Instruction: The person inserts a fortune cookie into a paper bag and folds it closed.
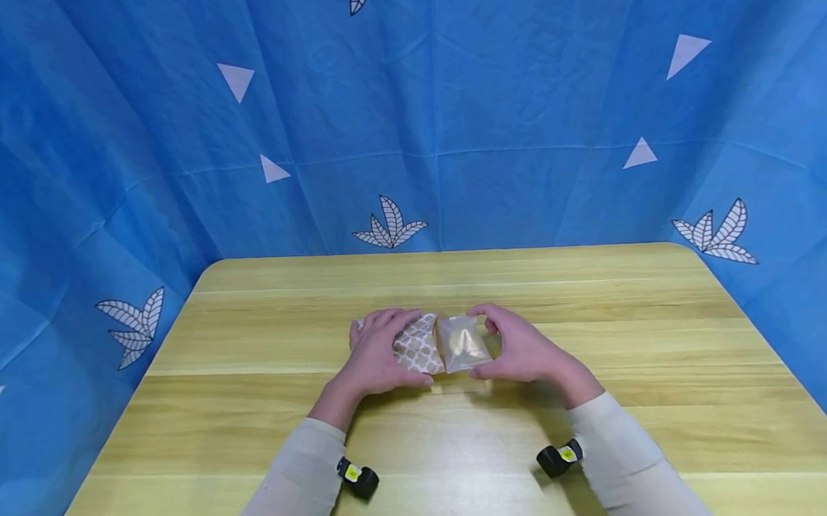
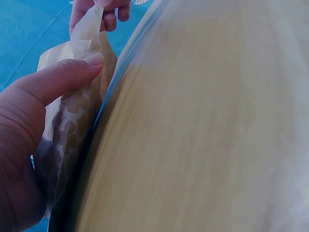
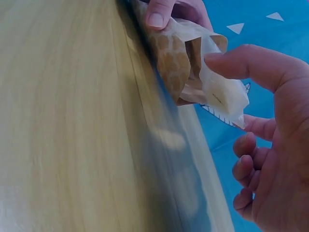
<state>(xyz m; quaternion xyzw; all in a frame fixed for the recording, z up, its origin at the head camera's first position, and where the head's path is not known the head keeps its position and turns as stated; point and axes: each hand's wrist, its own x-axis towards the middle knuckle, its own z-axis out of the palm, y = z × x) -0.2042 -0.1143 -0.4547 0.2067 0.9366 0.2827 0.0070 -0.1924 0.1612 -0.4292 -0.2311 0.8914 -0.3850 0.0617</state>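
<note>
At the middle of the wooden table (image 1: 254,419) my left hand (image 1: 375,358) holds a brown paper bag (image 1: 417,349) printed with a white lattice pattern. Its thumb (image 2: 63,77) presses on the bag (image 2: 72,125). My right hand (image 1: 524,351) pinches a small clear pouch (image 1: 463,343) with something pale inside, thumb (image 3: 241,65) on top and fingers below. The pouch (image 3: 224,99) sticks out of the open mouth of the bag (image 3: 174,58). A left fingertip (image 3: 157,14) rests on the bag's far side. Bag and pouch sit just above the tabletop.
Blue cloth (image 1: 519,130) with white leaf and triangle prints hangs behind the table and down both sides. Small black wrist cameras (image 1: 357,476) (image 1: 559,458) sit on both light sleeves. Bare wood lies around the hands.
</note>
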